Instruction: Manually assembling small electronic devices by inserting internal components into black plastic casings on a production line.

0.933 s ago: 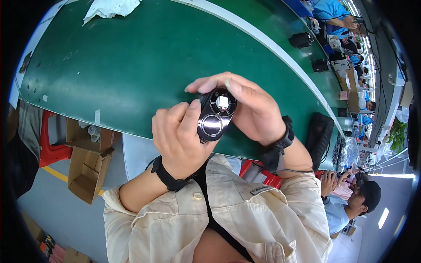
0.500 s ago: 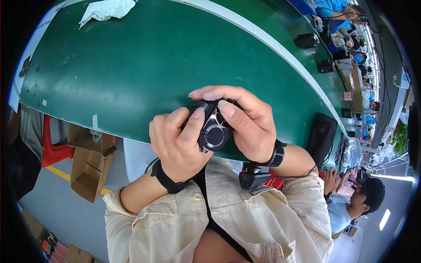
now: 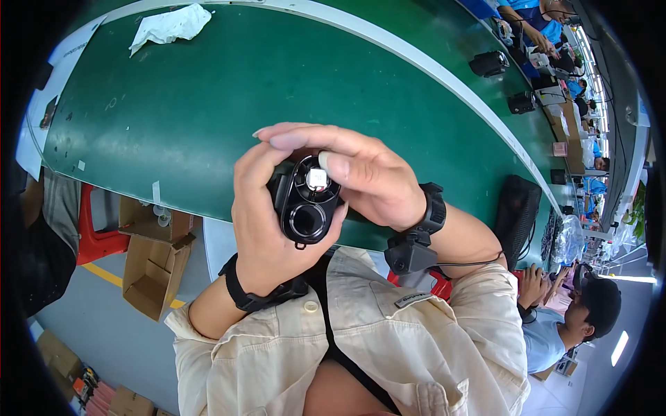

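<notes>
A small black oval device [image 3: 286, 225] with two round, rimmed openings is held over the near edge of the table. A small white square piece [image 3: 316, 179] shows in its upper opening; the lower one is dark and glossy. A tiny loop sticks out at the device's near end. My left hand [image 3: 258, 208] is closed around the left side and underside. From the right, my right hand [image 3: 380, 175] arches its fingers over the far end, its thumb pressing close to the white piece. The right fingertips rest near the left hand's knuckles.
The green table [image 3: 187, 132] carries a crumpled white sheet [image 3: 170, 28] at far left and a black pouch [image 3: 517, 218] at right. Beyond a pale rail stand black devices [image 3: 489, 64]. Open cardboard boxes [image 3: 156, 274] are on the floor at left. A co-worker [image 3: 565, 322] sits at right.
The device has turned and shifted left, so its two openings now face up. My left hand has rolled round its side, and the right thumb has moved left onto the upper opening.
</notes>
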Demonstrator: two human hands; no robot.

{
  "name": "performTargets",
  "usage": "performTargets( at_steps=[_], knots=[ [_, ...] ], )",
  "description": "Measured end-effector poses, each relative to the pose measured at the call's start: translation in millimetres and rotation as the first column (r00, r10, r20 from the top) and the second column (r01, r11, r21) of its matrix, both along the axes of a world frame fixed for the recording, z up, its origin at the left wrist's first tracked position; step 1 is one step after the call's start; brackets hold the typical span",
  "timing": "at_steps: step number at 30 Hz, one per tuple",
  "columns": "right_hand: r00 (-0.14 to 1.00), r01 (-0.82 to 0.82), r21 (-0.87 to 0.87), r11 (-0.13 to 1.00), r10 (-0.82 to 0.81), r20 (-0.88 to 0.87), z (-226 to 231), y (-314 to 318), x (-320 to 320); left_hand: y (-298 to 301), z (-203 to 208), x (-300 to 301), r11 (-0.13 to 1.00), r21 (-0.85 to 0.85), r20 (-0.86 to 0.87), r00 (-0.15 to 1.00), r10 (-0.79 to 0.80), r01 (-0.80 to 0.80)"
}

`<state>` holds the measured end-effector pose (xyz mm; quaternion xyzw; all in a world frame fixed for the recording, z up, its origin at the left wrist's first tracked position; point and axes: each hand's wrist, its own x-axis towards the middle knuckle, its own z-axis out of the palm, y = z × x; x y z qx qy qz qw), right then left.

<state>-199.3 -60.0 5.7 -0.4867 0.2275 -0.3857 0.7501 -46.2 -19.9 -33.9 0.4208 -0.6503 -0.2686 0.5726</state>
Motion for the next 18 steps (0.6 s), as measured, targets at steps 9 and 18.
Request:
performTargets(
  at_steps=[9,18],
  knots=[
    [0.998,0.012,-0.08,0.997,-0.017,-0.062,-3.9,1.0,-2.1,0.3,0.9,-0.8,0.999,-0.037,0.105,0.994,0.007,-0.003],
    [0.992,0.026,-0.286,0.958,-0.06,-0.111,-2.1,3.2,3.4,1.7,-4.3,-6.5,0.991,-0.089,0.103,0.989,0.11,-0.101]
  ],
)
